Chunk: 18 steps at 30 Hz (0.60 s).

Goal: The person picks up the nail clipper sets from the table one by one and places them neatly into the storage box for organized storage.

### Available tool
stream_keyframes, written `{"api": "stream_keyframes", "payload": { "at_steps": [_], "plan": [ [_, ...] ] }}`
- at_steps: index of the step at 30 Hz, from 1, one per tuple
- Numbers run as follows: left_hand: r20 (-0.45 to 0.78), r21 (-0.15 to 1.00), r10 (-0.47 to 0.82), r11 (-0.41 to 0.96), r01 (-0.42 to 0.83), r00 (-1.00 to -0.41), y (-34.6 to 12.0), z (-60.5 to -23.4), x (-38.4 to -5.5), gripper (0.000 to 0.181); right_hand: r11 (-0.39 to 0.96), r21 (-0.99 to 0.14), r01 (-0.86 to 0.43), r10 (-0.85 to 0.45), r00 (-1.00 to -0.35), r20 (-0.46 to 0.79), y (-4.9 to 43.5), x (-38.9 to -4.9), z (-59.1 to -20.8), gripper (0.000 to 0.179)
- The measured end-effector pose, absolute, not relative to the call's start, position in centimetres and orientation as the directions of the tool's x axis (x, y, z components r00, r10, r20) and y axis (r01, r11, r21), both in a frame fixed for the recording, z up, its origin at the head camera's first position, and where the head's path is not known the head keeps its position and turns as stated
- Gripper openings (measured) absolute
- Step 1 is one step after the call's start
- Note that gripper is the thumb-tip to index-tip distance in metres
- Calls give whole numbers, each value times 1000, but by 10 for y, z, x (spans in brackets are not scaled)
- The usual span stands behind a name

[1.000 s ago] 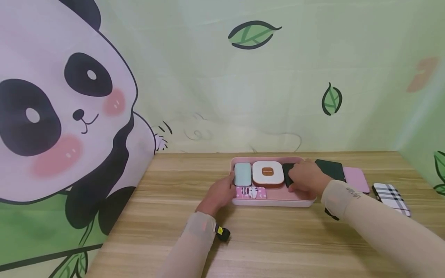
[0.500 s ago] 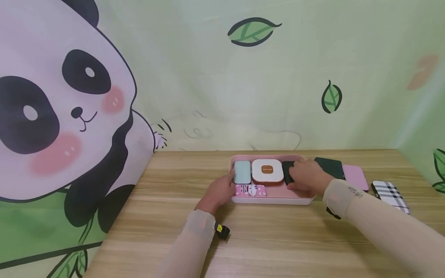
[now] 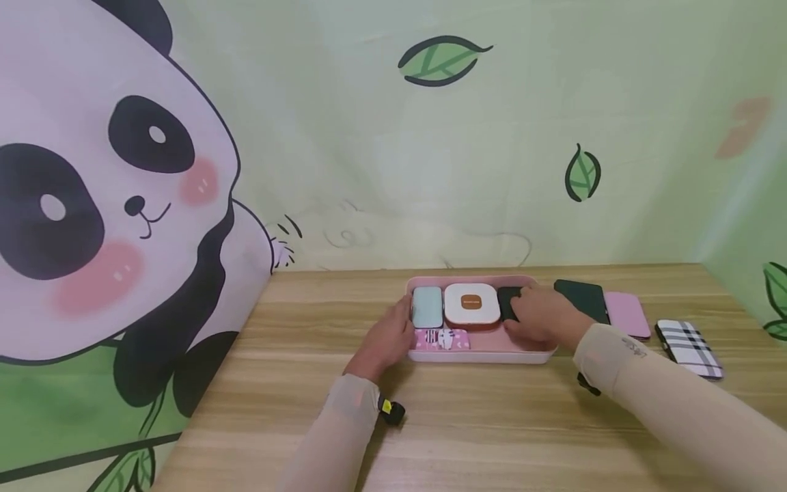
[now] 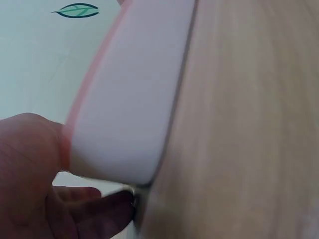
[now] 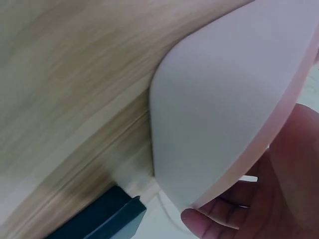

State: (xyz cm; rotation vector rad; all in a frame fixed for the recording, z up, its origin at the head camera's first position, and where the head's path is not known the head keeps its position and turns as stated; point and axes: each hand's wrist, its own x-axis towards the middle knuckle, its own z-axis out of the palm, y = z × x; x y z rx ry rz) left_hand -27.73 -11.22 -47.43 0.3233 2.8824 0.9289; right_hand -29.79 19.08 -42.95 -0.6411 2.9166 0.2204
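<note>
My left hand (image 3: 387, 338) holds the left end of a pink tray (image 3: 492, 357); in the left wrist view its thumb side lies against the rim and its fingers are outside the wall. My right hand (image 3: 544, 316) reaches over the tray's right end and grips a flat black item (image 3: 507, 303), most of which it hides. In the right wrist view its bent fingers (image 5: 239, 209) show past the rim. Also in the tray are a pale blue case (image 3: 427, 307), a white rounded box (image 3: 471, 303) with a brown label, and a pink patterned flat piece (image 3: 443, 339).
On the wooden table (image 3: 467, 424), right of the tray, lie a dark green flat case (image 3: 583, 298), a pink flat case (image 3: 627, 314) and a plaid case (image 3: 690, 348). A panda-print backdrop (image 3: 369, 137) rises behind the table.
Both hands stay about where they were, with the fingers of the left slightly raised along the tray's end. The view shifts a little; the items keep their places.
</note>
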Motion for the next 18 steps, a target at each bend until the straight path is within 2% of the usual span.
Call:
{"api": "stream_keyframes", "payload": {
  "at_steps": [7, 13, 18],
  "plan": [
    [105, 666, 166, 721, 193, -981, -111, -464, -276, 62, 887, 120, -446, -445, -895, -41, 193, -296, -433, 51],
    [229, 632, 178, 720, 285, -957, -110, -455, -273, 66, 879, 39, -475, -476, -878, 43, 197, -291, -430, 53],
    [282, 601, 185, 731, 324, -941, -104, -444, -268, 63, 867, 26, -498, -498, -860, 111, 201, -285, -422, 55]
  ]
}}
